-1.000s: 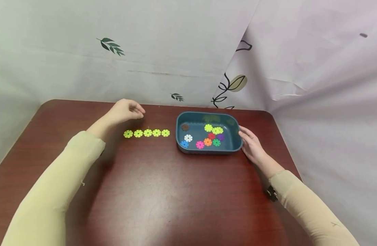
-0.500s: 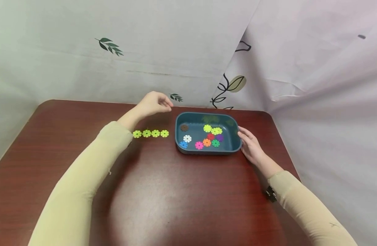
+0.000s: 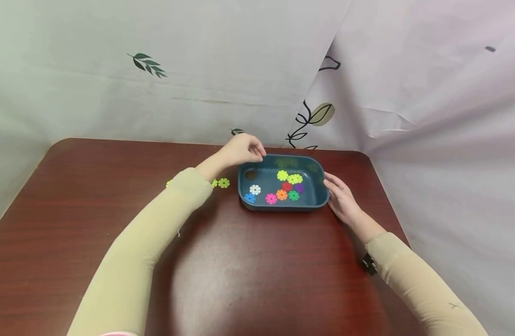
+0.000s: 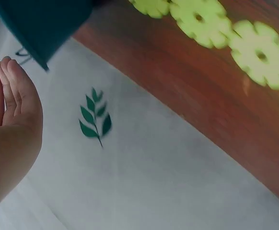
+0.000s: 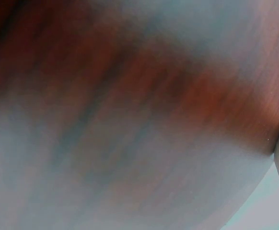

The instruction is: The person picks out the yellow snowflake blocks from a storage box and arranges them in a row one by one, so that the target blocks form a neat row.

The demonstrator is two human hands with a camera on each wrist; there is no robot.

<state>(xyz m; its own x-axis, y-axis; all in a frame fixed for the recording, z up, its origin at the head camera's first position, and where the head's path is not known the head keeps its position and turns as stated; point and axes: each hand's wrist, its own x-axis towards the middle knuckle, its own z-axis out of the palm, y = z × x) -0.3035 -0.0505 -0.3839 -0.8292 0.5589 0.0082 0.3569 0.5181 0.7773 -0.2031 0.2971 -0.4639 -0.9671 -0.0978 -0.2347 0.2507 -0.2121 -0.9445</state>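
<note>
My left hand (image 3: 242, 149), fingers loosely bent and nothing visible in them, is over the back left corner of a dark blue plastic tub (image 3: 282, 208). In the left wrist view, that hand (image 4: 15, 103) shows beside the tub (image 4: 41, 33). At the tub's right end, my right hand (image 3: 343, 199) holds the wall, fingertips at the rim. Inside lie notched plastic snowflake discs, among them a white disc (image 3: 255, 190), a pink disc (image 3: 271, 199) and a green disc (image 3: 293, 195). Left of the tub is a row of yellow discs (image 3: 224, 183), partly hidden by my left sleeve.
The reddish-brown table (image 3: 257, 261) reaches back to a pale fabric backdrop (image 3: 223, 70) with printed leaves. More fabric hangs at the right side (image 3: 450, 163). The right wrist view is mostly blurred table surface (image 5: 144, 96).
My left hand has moved right, from above the row of yellow discs to the tub's back left corner, its sleeve now covering part of the row. The right hand stays at the tub.
</note>
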